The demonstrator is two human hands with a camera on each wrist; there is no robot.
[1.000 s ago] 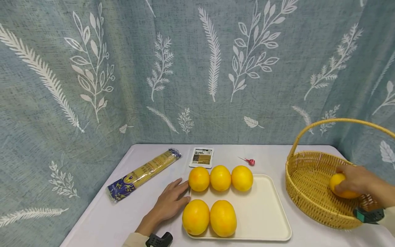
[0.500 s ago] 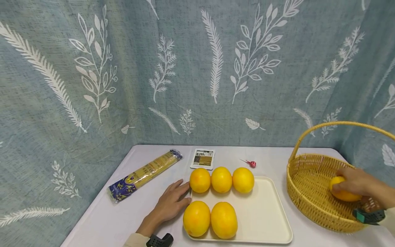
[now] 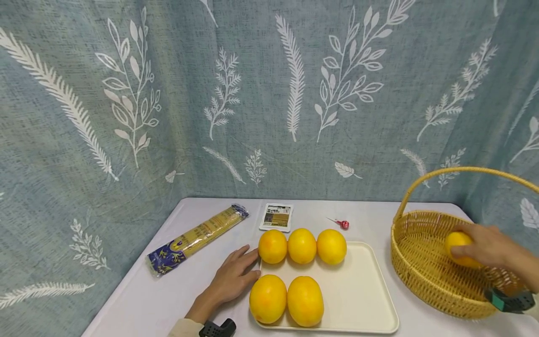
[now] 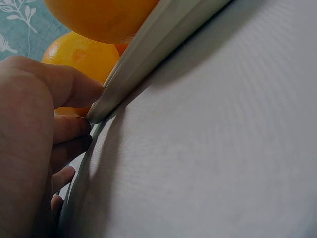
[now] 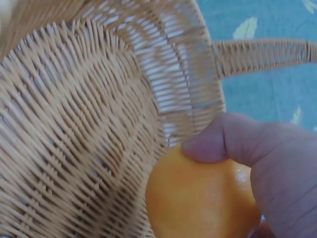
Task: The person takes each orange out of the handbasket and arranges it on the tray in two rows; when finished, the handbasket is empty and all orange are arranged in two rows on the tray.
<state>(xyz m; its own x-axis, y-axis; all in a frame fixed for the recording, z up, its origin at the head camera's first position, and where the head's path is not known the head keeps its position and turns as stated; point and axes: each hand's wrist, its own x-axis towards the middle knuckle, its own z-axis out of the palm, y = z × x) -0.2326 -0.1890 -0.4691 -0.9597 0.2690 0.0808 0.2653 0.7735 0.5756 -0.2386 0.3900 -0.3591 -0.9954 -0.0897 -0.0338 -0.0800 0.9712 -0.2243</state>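
At the right, my right hand [image 3: 490, 245] grips an orange [image 3: 456, 241] inside the wicker basket [image 3: 417, 278]. In the right wrist view the thumb presses on top of this orange [image 5: 198, 198], and the woven basket wall [image 5: 99, 124] lies behind it. My left hand [image 3: 233, 276] rests at the left edge of a cream tray [image 3: 358, 304]. Seen from the left wrist, the thumb and fingertips touch the tray's rim [image 4: 133, 74]. Three oranges [image 3: 302, 245] line the tray's back left, and two larger-looking ones [image 3: 305, 301] sit at its front left.
A pack of spaghetti [image 3: 198, 238] lies slantwise on the left of the table [image 3: 139, 304]. Behind the tray are a small flat packet [image 3: 276, 216] and a red lollipop [image 3: 343, 224]. The basket's tall handle [image 3: 467, 169] arches over it, and a patterned curtain [image 3: 261, 93] hangs behind.
My right hand has raised the orange slightly from the basket's bottom and shifted it a little to the left. The left hand has stayed at the tray.
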